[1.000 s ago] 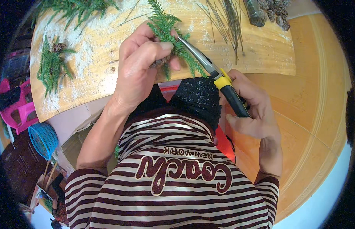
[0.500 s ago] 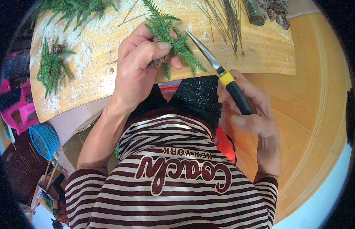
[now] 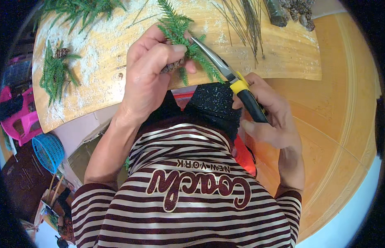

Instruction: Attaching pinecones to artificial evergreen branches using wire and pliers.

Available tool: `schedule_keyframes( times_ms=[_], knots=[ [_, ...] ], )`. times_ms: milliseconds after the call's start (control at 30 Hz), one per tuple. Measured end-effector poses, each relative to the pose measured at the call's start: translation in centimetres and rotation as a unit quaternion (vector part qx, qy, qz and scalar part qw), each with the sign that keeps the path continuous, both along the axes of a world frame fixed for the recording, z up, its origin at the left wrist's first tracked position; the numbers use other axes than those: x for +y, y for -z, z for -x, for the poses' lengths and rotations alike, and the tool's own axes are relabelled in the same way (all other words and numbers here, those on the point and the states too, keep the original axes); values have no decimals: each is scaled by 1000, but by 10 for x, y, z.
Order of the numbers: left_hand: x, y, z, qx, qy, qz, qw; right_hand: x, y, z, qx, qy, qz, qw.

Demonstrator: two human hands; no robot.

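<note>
Hands, two: the left hand [image 3: 147,78], fingers and thumb pinched together on a green needle-leaved artificial sprig [image 3: 175,29]; the right hand [image 3: 277,111], curled around the handles of the pliers. Sprig in hand, one, raised above the near edge of the table, with one brown scaly pine cone [image 3: 173,67] partly hidden beneath the left thumb. Long-nosed pliers with silver metal jaws and black-and-yellow handles [image 3: 240,87], one, pointing up and leftward, their tip at the sprig; whether they grip a stem cannot be told. Finished-looking green bunch with a small brown cone [image 3: 56,76], one, lying on the left of the table. Heap of loose green sprigs [image 3: 83,12], one, at the far left, its pieces overlapping and beyond counting. Bundle of thin brown straight stems [image 3: 252,29], one, fanned out at the far right, number uncertain. Dark cylindrical roll [image 3: 276,14], one, beside a single pile of brown pine cones [image 3: 302,12], several, cut off by the upper border. Surface: a pale yellow wood-grained table [image 3: 105,78], dusted with white flakes, thickest on the left. Room: one bright pink plastic stool [image 3: 21,120] and one blue openwork plastic basket [image 3: 47,149] at the left; glossy orange-brown panelling [image 3: 325,124] at the right; one maroon-and-white striped shirt [image 3: 180,227] on the person.
</note>
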State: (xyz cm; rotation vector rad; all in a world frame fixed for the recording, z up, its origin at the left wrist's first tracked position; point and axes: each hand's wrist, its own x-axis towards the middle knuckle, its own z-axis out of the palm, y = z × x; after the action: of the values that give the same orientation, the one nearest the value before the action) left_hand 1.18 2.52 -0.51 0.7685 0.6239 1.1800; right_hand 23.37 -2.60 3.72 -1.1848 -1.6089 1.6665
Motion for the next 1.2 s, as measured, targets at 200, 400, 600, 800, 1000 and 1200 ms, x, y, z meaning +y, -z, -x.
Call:
schedule_keyframes(
  times_ms=[200, 400, 600, 800, 1000, 1200],
  knots=[
    [-1, 1, 0, 69, -10, -32, 997, 0, 10, -2, -36, -18, -83, 996],
    [2, -1, 1, 108, 2, -49, 993, -2, 7, -4, -54, -14, -43, 998],
    [6, -8, 7, 61, 15, -49, 997, 0, -2, 1, -30, 3, -60, 998],
    [11, -10, 13, -21, 53, -22, 998, 6, 2, 2, -65, -16, -155, 986],
    [17, -7, 26, -53, 120, 17, 991, 10, 2, 2, -76, -22, -184, 980],
    [19, -5, 26, -138, 147, 57, 978, 10, 0, 8, -68, -5, -191, 979]
  ],
)
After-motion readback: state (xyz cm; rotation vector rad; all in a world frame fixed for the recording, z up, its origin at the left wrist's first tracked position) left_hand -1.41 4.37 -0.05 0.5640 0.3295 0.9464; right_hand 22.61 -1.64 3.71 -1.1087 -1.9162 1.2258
